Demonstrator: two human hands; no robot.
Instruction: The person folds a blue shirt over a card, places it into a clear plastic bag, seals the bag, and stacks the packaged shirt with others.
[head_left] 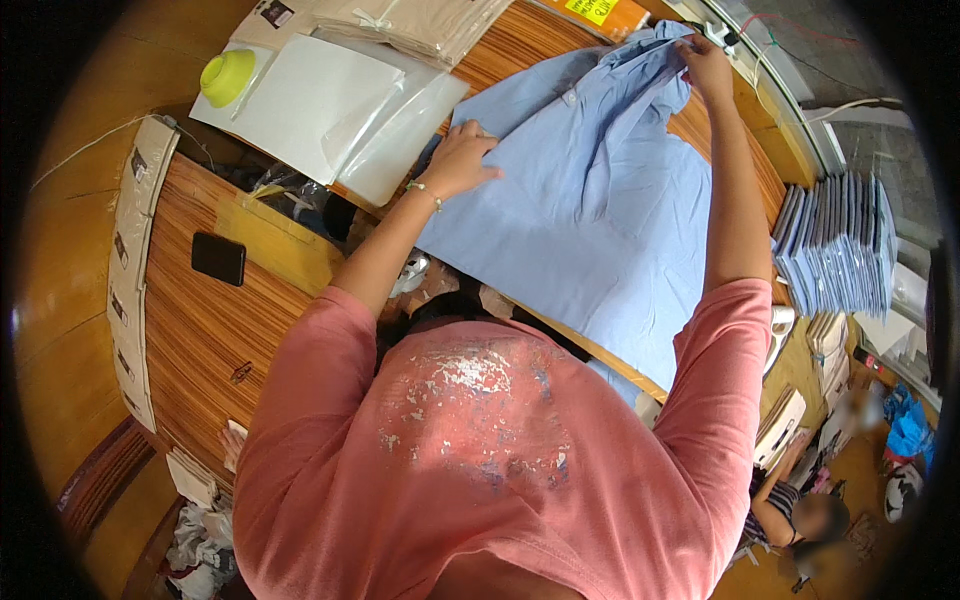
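A light blue shirt lies spread over a wooden table, its collar end toward the far edge. My left hand presses down on the shirt's left side near the shoulder, fingers curled on the fabric. My right hand pinches the shirt's collar area at the far right and holds the cloth bunched up. Both forearms reach out from my pink sleeves.
White card sheets and clear plastic bags lie to the left of the shirt, with a yellow-green tape dispenser beside them. A black phone rests on the table. A stack of folded blue shirts stands at right. Another person sits lower right.
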